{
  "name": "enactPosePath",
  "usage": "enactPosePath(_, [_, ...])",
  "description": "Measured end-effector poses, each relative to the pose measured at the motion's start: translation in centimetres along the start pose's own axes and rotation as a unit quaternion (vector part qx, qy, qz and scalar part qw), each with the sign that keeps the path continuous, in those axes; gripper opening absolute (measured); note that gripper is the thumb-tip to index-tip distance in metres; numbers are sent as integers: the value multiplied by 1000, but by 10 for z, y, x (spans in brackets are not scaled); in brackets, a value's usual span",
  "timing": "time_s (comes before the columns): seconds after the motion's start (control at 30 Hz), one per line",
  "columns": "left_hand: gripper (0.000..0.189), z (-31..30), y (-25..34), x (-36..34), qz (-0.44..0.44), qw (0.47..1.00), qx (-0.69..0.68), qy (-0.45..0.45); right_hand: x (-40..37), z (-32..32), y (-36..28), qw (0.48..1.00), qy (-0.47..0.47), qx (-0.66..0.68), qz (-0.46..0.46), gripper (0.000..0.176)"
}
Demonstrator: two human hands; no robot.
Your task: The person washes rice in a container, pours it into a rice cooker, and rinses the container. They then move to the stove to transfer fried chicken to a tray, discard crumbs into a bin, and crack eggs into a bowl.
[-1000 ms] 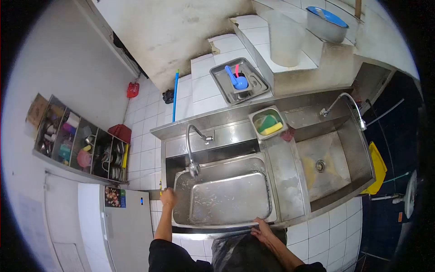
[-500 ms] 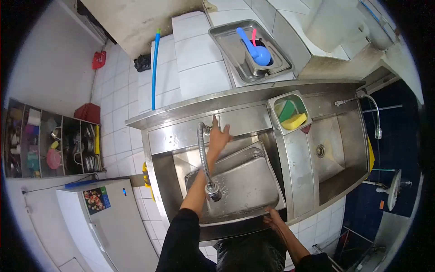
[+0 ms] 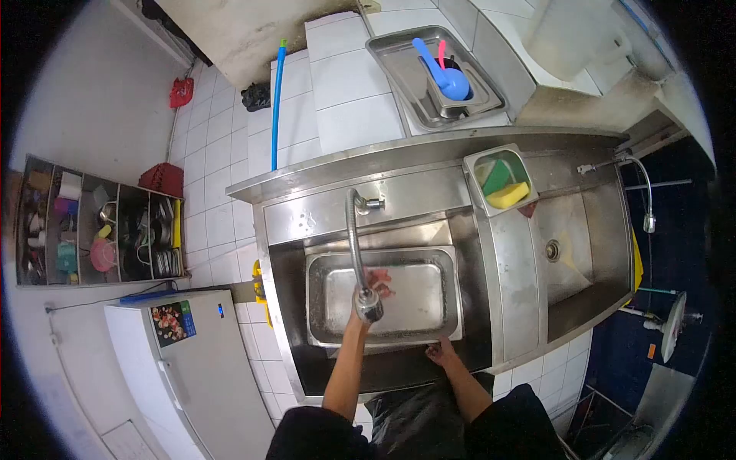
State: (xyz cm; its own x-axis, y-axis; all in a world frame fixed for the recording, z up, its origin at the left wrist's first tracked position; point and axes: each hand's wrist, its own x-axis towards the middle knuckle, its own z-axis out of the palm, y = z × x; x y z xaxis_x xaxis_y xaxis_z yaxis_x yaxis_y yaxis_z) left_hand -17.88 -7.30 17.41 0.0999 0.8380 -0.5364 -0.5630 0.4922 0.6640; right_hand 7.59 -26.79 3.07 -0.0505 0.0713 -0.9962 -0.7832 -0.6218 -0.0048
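A deep rectangular steel pan [image 3: 414, 295] sits in the left sink basin [image 3: 284, 307], its inside wet. My left hand [image 3: 377, 282] is over the inside of the pan, partly hidden behind the faucet's spray head [image 3: 369, 307]. Its visible fingers are spread and hold nothing. At the pan's near right corner, my right hand [image 3: 441, 351] grips the rim. The flexible faucet neck [image 3: 353, 230] arches over the pan from its base and handle [image 3: 373, 205] at the back of the sink.
A steel container [image 3: 477, 165] with a green scouring pad [image 3: 497, 176] and yellow sponge [image 3: 507, 195] stands on the divider. The right basin [image 3: 571, 238] has its own faucet [image 3: 648, 184]. Behind, a steel tray [image 3: 391, 54] holds a blue dipper [image 3: 454, 83]. A white freezer [image 3: 199, 368] stands left.
My left hand has left the faucet handle and come down toward the pan. The pan, slanted before, now lies squarer in the basin, and my right hand has shifted left with its corner.
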Motion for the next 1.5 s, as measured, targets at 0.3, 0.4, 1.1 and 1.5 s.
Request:
enactPosePath(0.3, [54, -12, -64, -16, 5, 962, -272, 27, -46, 26, -15, 957, -111, -263, -59, 54])
enactPosePath(0.4, [70, 18, -36, -34, 31, 958, -269, 98, -71, 74, -22, 926, -239, -278, -90, 47])
enactPosePath(1.1, [31, -5, -26, -109, 71, 993, -82, 47, -130, 173, 43, 878, -249, -382, -145, 37])
enactPosePath(1.5, [36, -73, -39, -77, -97, 879, 422, 199, -96, 80, 26, 755, -19, -501, -422, 36])
